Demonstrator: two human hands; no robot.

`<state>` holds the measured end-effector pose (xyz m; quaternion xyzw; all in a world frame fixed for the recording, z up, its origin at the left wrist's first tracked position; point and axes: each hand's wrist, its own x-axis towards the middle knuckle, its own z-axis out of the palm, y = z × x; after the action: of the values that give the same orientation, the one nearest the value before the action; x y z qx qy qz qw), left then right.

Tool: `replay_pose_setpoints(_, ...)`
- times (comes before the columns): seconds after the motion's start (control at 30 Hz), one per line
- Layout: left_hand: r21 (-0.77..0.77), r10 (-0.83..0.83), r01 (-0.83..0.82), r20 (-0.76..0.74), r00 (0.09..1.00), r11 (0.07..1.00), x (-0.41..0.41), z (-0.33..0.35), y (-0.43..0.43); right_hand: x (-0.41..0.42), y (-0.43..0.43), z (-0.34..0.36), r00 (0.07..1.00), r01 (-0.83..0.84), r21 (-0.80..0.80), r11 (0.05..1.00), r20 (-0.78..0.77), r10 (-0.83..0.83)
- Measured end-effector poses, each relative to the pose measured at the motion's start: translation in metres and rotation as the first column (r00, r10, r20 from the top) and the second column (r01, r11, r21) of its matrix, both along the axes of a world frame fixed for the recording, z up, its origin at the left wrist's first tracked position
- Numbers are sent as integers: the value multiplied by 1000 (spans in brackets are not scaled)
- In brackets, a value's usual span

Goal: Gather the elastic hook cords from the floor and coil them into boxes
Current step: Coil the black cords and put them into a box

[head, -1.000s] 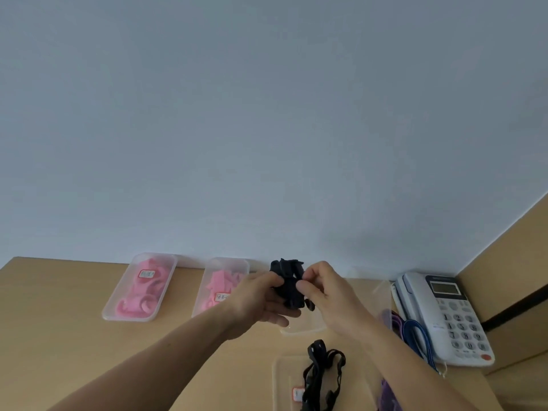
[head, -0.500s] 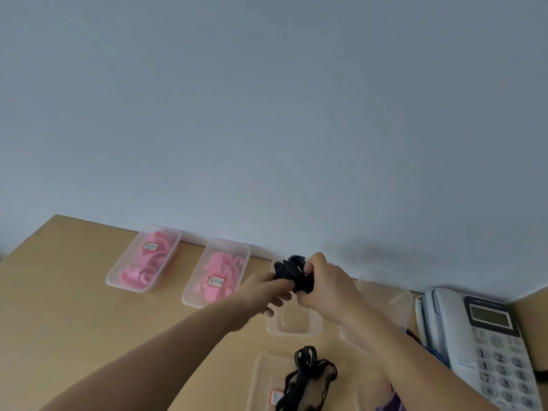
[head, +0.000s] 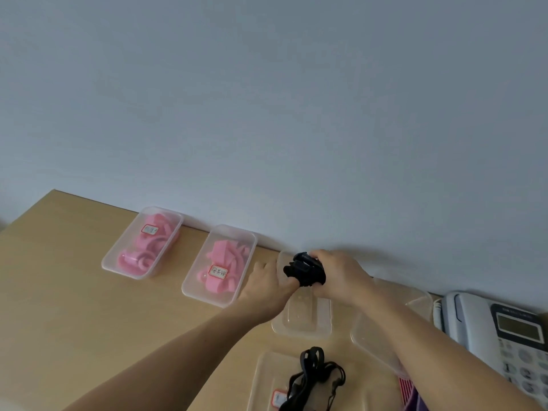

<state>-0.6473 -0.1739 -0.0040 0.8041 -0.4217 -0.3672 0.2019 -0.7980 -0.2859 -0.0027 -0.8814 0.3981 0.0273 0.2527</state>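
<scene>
Black coiled cord is gripped in the curled right hand above the far end of the clear box; the left hand presses a thumb to its left side, finger hold unclear. Released loosely, the elastic may spring open and spill over the rim

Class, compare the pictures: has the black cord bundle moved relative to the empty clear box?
No, not noticeably. The black cord bundle is over the far end of the empty clear box, as before; only the camera swung.
</scene>
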Motion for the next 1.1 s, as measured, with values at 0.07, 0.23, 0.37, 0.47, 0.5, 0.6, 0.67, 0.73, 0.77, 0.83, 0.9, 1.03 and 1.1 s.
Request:
replay_pose_setpoints(0.07, 8, -60, 59, 124, 991, 998, 2, -9, 0, 1, -4, -6, 997, -75, -8, 997, -22, 75)
replay_pose_setpoints(0.23, 35, -170, 167, 130, 977, 985, 10, -20, -1, 11, -8, -14, 969, -237, -67, 969, -82, 232)
replay_pose_setpoints(0.37, 15, -194, 194, 146, 970, 981, 12, -24, -2, 17, -9, -18, 911, -387, -182, 904, -224, 345)
replay_pose_setpoints(0.47, 12, -206, 207, 142, 968, 978, 11, -27, -3, 13, 1, -23, 921, -369, -327, 870, -256, 295)
replay_pose_setpoints(0.5, 16, -211, 211, 143, 967, 977, 10, -27, -4, 11, 5, -24, 931, -344, -373, 861, -254, 262)
replay_pose_setpoints(0.6, 27, -240, 241, 229, 943, 970, 10, -26, -5, 7, 12, -26, 955, -280, -423, 862, -212, 207)
replay_pose_setpoints(0.67, -19, -261, 291, 387, 884, 957, 10, -27, -5, 5, 11, -30, 959, -273, -407, 872, -184, 214)
replay_pose_setpoints(0.73, -73, -285, 382, 540, 792, 921, 9, -25, -7, 3, 8, -32, 966, -250, -392, 885, -162, 201)
replay_pose_setpoints(0.77, -76, -311, 437, 593, 742, 896, 7, -25, -10, 2, 7, -31, 971, -236, -388, 891, -141, 195)
replay_pose_setpoints(0.83, -34, -382, 528, 652, 655, 848, 6, -24, -17, -2, 8, -29, 978, -207, -375, 903, -81, 191)
replay_pose_setpoints(0.9, -11, -401, 547, 668, 627, 837, 5, -25, -21, -7, 9, -29, 983, -174, -373, 911, -10, 184)
replay_pose_setpoints(1.03, 17, -400, 545, 699, 593, 838, 5, -28, -27, -13, 11, -30, 992, -77, -427, 901, 58, 112)
replay_pose_setpoints(1.1, 39, -413, 537, 688, 597, 843, 5, -31, -29, -14, 13, -31, 994, -63, -467, 882, 47, 96)
